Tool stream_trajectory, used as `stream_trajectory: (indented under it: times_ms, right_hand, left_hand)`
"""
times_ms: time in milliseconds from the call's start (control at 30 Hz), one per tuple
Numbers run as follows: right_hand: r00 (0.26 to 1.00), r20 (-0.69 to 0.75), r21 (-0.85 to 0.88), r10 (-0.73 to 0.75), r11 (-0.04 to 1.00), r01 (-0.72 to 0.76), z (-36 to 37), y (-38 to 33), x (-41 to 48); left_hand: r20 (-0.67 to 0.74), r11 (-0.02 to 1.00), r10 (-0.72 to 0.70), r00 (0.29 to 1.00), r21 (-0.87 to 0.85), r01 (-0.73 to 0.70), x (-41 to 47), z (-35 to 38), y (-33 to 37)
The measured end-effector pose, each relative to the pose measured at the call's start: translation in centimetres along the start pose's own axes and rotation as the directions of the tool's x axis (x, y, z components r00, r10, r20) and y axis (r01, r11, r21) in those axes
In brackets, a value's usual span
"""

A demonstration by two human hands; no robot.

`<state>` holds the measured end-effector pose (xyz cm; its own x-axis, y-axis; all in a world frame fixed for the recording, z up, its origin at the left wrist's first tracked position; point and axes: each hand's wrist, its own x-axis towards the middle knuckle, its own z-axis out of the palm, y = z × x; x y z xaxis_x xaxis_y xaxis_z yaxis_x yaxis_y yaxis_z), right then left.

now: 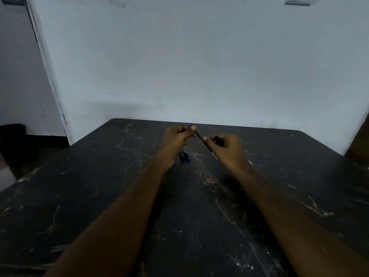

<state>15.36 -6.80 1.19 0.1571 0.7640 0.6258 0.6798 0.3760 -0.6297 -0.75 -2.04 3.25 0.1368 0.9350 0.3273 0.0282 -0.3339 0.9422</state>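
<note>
Both my hands are held above the far middle of a dark marbled table (99,196). My left hand (176,139) pinches the upper end of a thin blue pen refill (199,135) between thumb and fingers. My right hand (225,148) pinches the refill's lower end, and its curled fingers also hold a small black part (218,140). A pale tip (214,155) sticks out below the right hand. On the table under my left hand lie a blue and a dark pen piece (185,156), partly hidden by the wrist.
A pale wall (199,66) rises right behind the table's far edge. A doorway opening (22,86) and a dark floor lie to the left. Something brown (359,144) stands past the table's right corner. A small light object (250,162) lies by my right wrist.
</note>
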Motion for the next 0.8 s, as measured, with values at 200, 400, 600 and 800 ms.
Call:
stream_trajectory:
  times_ms: [200, 400, 600, 800]
  right_hand:
    - [0.984, 0.048, -0.112, 0.17, 0.98, -0.164, -0.3, 0.2, -0.1]
    - [0.968, 0.152, -0.143, 0.198, 0.974, -0.177, -0.5, 0.4, -0.1]
    - [0.991, 0.125, -0.103, 0.048, 0.994, -0.035, 0.0, 0.5, -0.1]
    - [0.997, 0.05, -0.049, -0.051, 0.997, 0.053, 0.3, 1.4, 0.2]
  left_hand:
    - [-0.204, 0.981, -0.097, 0.974, -0.187, 0.059, 0.5, -1.3, 0.3]
    - [-0.245, 0.973, -0.117, 0.962, -0.222, 0.062, 0.8, -1.6, 0.0]
    - [-0.258, 0.981, -0.083, 0.963, -0.192, 0.033, 0.7, -1.3, 0.0]
    - [-0.277, 0.982, -0.079, 0.958, -0.187, 0.026, 0.9, -1.2, -0.2]
